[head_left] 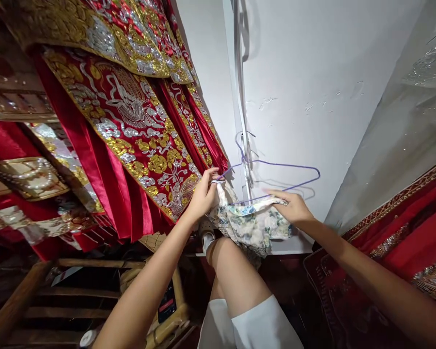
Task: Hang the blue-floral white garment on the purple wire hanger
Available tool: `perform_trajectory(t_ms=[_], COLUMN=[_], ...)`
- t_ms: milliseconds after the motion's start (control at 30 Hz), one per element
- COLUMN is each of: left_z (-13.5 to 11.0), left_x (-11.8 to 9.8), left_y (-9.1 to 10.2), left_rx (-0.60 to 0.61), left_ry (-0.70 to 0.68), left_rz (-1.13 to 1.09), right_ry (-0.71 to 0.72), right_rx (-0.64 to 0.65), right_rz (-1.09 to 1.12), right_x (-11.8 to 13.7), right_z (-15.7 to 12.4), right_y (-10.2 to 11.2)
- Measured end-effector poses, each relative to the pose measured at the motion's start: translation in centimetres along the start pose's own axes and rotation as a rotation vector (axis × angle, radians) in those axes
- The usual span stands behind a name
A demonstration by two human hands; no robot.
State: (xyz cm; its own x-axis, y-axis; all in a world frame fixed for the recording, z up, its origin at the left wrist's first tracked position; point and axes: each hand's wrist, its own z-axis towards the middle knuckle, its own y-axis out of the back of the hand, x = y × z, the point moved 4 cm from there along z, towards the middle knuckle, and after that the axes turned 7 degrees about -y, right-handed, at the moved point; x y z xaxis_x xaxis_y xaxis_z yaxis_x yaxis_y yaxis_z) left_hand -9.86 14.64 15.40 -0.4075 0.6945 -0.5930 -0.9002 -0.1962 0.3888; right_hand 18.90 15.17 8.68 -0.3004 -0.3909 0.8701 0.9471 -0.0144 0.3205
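Observation:
My left hand (203, 194) pinches the left end of a purple wire hanger (276, 165) together with a corner of a small floral cloth garment (249, 224). My right hand (288, 206) grips the garment's other upper edge, fingers curled over the fabric, just under the hanger's lower wire. The hanger's hook (241, 145) hangs on a fixture on the white wall (305, 87). The garment droops between both hands above my raised knee (232, 271).
Red robes with gold and silver embroidery (131, 116) hang close on the left. More red embroidered cloth (403, 242) lies at the right under clear plastic sheeting (403, 126). A wooden chair or frame (76, 291) stands below left.

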Motion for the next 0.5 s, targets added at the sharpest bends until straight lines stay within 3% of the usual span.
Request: perform_trajectory(t_ms=[100,167,233,267,367,400,433,500], left_z=[1.4,2.0,2.4,2.5,2.5,2.4,2.3,2.0], left_x=[0.7,1.0,1.1,1.0,1.0,1.0,1.0,0.9], left_y=[0.4,0.5,0.7,1.0,2.4,2.8,3.1,3.0], left_rx=[0.046,0.121,0.154,0.121,-0.100,-0.163,-0.202,-0.204], left_ry=[0.038,0.039,0.006,-0.017,-0.016,0.007,0.029,0.033], left_rz=[0.032,0.071,0.137,0.194,0.414,0.477,0.524,0.569], right_ry=[-0.011,-0.046,-0.120,-0.180,-0.421,-0.486,-0.535,-0.578], right_rx=[-0.261,-0.305,-0.195,-0.076,0.388,0.477,0.511,0.452], right_rz=[-0.138,-0.207,-0.180,-0.130,0.077,0.141,0.201,0.304], right_x=[-0.1,0.2,0.7,1.1,1.9,2.0,2.0,1.6], right_z=[0.7,2.0,3.5,4.1,4.5,4.4,4.3,4.4], right_y=[4.0,6.4,7.9,8.3,8.3,8.4,8.6,8.8])
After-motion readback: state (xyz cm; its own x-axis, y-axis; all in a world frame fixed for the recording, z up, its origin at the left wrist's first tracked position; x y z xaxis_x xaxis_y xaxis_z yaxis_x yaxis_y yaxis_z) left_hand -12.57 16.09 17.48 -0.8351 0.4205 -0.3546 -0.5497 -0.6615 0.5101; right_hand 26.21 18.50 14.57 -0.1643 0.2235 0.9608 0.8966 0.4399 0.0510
